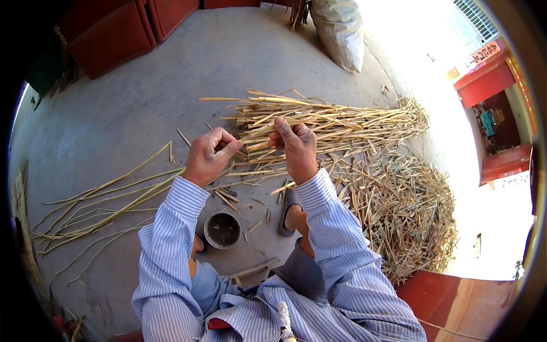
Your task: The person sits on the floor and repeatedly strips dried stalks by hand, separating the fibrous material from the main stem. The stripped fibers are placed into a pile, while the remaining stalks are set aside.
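The person is sitting low over a concrete floor [142,108] and holding one pale straw stalk [259,132] between both hands, so that its long axis is running nearly level from left to right and rising a little toward the right. The left hand [209,156] is curling into a loose fist and pinching the stalk's left end between thumb and forefinger, while the right hand [296,147] is closing around the stalk just beside it, thumb pointing up; the two hands are sitting near each other, neither clearly the nearer. Directly beyond the hands, the stalk is crossing in front of a bundle of dry stalks [336,122] lying on the floor with the same left-to-right lie, its frayed ends pointing right. To the right, a loose heap of chopped straw [404,216] is spreading out, brittle and splintery. On the left, long thin greenish-yellow stems [102,202] are fanning across the floor. Below the hands, a small round dark-rimmed bowl [223,230] is resting beside a sandalled foot [289,212]. Striped blue sleeves [330,228] are covering both forearms.
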Demonstrator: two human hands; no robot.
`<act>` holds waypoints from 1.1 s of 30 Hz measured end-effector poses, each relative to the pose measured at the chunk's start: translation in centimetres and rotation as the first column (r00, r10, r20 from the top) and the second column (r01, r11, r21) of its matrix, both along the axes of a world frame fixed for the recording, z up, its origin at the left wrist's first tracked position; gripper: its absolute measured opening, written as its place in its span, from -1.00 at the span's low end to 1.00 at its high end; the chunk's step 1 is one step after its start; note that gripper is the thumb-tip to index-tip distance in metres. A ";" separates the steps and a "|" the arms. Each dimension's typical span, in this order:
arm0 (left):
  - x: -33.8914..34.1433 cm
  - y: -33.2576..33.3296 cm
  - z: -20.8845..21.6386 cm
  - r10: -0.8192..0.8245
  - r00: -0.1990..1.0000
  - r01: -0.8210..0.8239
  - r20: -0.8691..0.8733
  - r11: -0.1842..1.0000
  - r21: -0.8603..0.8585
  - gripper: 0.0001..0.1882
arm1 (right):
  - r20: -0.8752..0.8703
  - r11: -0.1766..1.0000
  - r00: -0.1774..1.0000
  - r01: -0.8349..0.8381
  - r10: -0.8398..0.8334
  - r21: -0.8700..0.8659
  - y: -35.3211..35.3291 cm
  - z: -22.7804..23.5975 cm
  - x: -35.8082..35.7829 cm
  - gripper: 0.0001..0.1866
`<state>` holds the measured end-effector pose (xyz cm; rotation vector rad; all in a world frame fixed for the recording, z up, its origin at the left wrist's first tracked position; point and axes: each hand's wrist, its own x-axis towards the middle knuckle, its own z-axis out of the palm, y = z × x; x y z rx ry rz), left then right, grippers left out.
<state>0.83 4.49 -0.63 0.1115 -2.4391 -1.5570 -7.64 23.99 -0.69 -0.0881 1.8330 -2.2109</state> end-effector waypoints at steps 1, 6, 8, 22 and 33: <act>0.1 0.0 0.2 0.034 0.999 -0.034 -0.014 0.999 0.018 -0.75 | -0.066 0.999 0.998 -0.015 0.018 0.045 -0.1 -0.1 0.0 -0.70; 0.1 -1.2 0.8 0.057 0.997 -0.053 -0.047 0.994 0.091 -0.73 | -0.538 0.901 0.788 -0.046 0.298 0.432 0.0 -1.1 0.9 -0.73; 0.6 -1.6 1.1 0.040 0.999 -0.038 -0.031 0.998 0.045 -0.73 | -0.588 0.661 0.727 0.251 0.354 0.707 1.1 0.1 -0.1 -0.74; 1.9 -3.1 -1.4 -0.023 0.998 0.039 0.059 0.954 -0.296 -0.66 | -0.083 0.946 0.944 -0.322 0.319 -0.026 2.8 0.9 -0.4 -0.59; 3.7 -3.8 -4.0 0.082 0.994 -0.106 -0.067 0.727 -0.679 -0.76 | 0.088 0.953 0.966 -0.255 0.243 0.165 -2.1 -4.2 -1.6 -0.78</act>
